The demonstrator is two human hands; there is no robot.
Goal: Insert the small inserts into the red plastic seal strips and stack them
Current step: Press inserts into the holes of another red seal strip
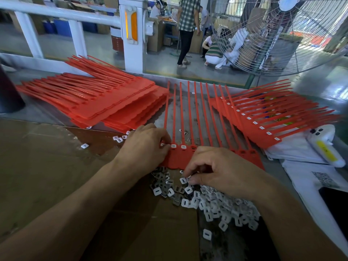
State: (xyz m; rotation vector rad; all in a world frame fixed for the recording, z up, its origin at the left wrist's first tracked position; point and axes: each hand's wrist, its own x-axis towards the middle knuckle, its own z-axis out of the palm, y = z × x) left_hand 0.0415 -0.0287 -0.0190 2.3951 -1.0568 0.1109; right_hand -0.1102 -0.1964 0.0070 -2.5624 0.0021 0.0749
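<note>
A red seal strip sheet (190, 117) lies flat in front of me, tails pointing away. White inserts sit in its leftmost sockets (183, 147). My left hand (145, 144) rests on the sheet's left end, fingertips curled onto the sockets. My right hand (216, 170) hovers over the sheet's near edge, its thumb and fingers pinching a small white insert (183, 180) from the pile of loose inserts (211, 202). A stack of unfilled red sheets (105, 102) lies at the left. A stack of sheets with inserts (267, 119) lies at the right.
Brown cardboard (56, 166) covers the table's near left. A white handheld device (323, 146) and papers (308, 178) lie at the right. A dark object (9, 91) stands far left. A large fan (282, 34) and several people are beyond the table.
</note>
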